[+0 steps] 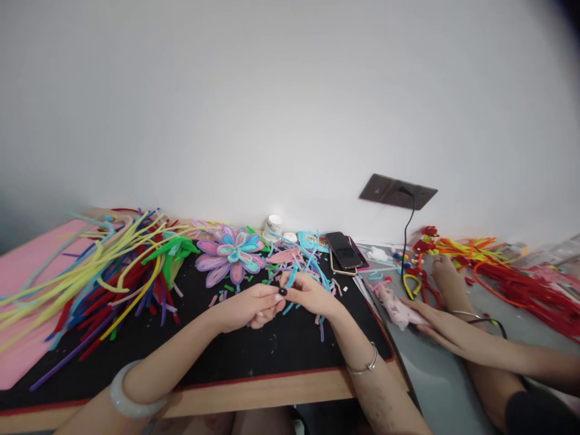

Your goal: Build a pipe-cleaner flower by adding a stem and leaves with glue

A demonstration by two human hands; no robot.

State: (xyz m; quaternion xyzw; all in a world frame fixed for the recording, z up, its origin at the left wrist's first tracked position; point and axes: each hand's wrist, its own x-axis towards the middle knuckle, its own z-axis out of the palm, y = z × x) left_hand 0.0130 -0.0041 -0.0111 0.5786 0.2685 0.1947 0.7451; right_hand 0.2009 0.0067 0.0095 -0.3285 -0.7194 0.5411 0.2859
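Over the black mat (281,356), my left hand (254,307) and my right hand (310,294) meet fingertip to fingertip. A short light-blue pipe cleaner (293,275) sticks up out of my right hand, pinched between its fingers. The fingers of my left hand are closed at the same spot; what they pinch is hidden. Just behind to the left lies a large purple and pink pipe-cleaner flower (217,260) with a blue inner ring. Loose blue and pink pipe-cleaner pieces (312,260) lie behind my right hand.
Bundles of coloured pipe cleaners (113,260) spread over the left side. At the back stand a white cup (273,226) and two phones (344,251). To the right, a co-worker's hands (435,323) rest by a pale pink bundle (396,307), pliers (412,285) and red pipe cleaners (521,290).
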